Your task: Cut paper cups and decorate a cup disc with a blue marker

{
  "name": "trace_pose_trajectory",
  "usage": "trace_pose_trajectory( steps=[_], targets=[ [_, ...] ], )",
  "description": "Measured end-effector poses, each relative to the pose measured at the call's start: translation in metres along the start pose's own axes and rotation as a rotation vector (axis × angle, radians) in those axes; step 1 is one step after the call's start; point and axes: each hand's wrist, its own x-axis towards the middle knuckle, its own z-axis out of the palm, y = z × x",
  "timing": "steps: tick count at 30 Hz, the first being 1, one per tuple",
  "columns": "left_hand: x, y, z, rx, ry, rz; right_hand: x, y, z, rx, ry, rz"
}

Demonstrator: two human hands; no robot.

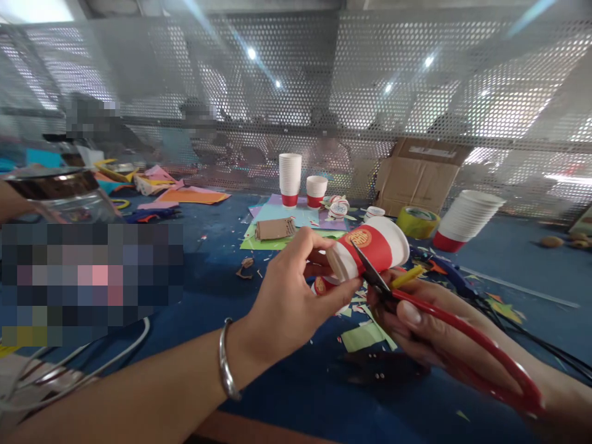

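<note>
My left hand (pixel 296 290) is closed around the base end of a red and white paper cup (pixel 379 246), which lies tilted on its side with its wide end to the right. In my right hand (pixel 416 320) is a pair of red-handled scissors (pixel 462 327), gripped near the pivot. Its dark blade lies against the cup's red band, close to the yellow logo. A yellow stick-like piece (pixel 407 277) shows beside the blade, and I cannot make out what it is. Below the cup, another red paper piece (pixel 324 285) is partly hidden by my left fingers.
Cup stacks (pixel 290 179) (pixel 469 219) stand at the back and right. Near them are yellow tape (pixel 419 222), a cardboard box (pixel 411 176), folded cardboard (pixel 275 229) and coloured paper (pixel 194 195). Green scraps (pixel 363 337) litter the blue table (pixel 208 277). A glass jar (pixel 69 197) and white cable (pixel 134 339) are left.
</note>
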Motion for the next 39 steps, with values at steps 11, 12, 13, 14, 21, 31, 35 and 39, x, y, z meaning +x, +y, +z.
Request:
trace_pose_trajectory(
  steps=[11,12,13,14,21,31,35,39],
  targets=[
    [-0.002,-0.003,0.000,0.170,0.018,0.195,0.003,0.002,0.005,-0.033,0.003,0.040],
    [-0.003,-0.002,-0.001,0.198,0.014,0.217,0.003,0.002,0.006,-0.051,0.005,0.038],
    [-0.002,-0.002,-0.002,0.222,0.011,0.237,0.003,0.001,0.006,-0.069,0.005,0.030],
    [-0.002,-0.002,-0.003,0.238,0.006,0.253,0.004,0.000,0.007,-0.088,0.000,0.022],
    [0.002,-0.001,-0.006,0.234,-0.022,0.293,0.006,-0.005,0.012,-0.201,0.043,0.067],
    [0.003,0.001,-0.008,0.321,-0.056,0.352,0.004,-0.002,0.016,-0.274,0.112,0.057],
    [0.005,0.004,-0.013,0.466,-0.051,0.434,0.002,0.001,0.015,-0.337,0.106,0.011],
    [0.007,0.009,-0.016,0.563,-0.079,0.480,0.001,0.006,0.018,-0.299,0.141,0.035]
  ],
)
